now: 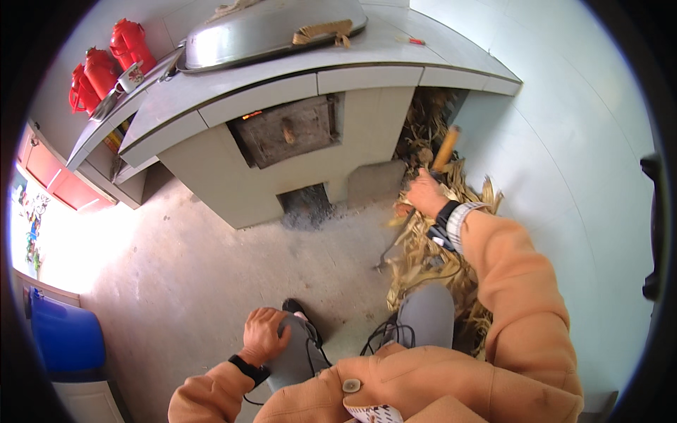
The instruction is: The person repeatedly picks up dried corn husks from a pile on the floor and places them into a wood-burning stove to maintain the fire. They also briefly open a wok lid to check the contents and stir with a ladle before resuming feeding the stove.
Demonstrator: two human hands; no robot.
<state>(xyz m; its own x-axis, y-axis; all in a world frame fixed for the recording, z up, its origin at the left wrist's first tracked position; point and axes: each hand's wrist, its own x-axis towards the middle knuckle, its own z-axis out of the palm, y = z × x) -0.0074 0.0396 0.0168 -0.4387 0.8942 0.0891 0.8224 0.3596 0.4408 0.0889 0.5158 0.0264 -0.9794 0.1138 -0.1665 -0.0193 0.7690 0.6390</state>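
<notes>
My right hand (426, 193) is closed around a fire poker, near where its wooden handle (447, 149) meets the thin metal rod (396, 244). The handle points away from me, and the rod's hooked end is low over the floor. Beneath and beside this hand lies a heap of dry corn husks (418, 267) along the wall. My left hand (264, 333) rests on my left knee, holding nothing, fingers slightly apart. In front of me is a tiled stove with its metal fire door (296, 132) closed; an orange glow shows at its upper left edge.
Below the door, an ash opening (305, 205) spills grey ash onto the floor. A dark slab (375, 182) leans against the stove front. On top sit a large metal lid (264, 39) and a red lighter (416, 41). Red thermos flasks (131, 45) and a blue bin (66, 333) stand left.
</notes>
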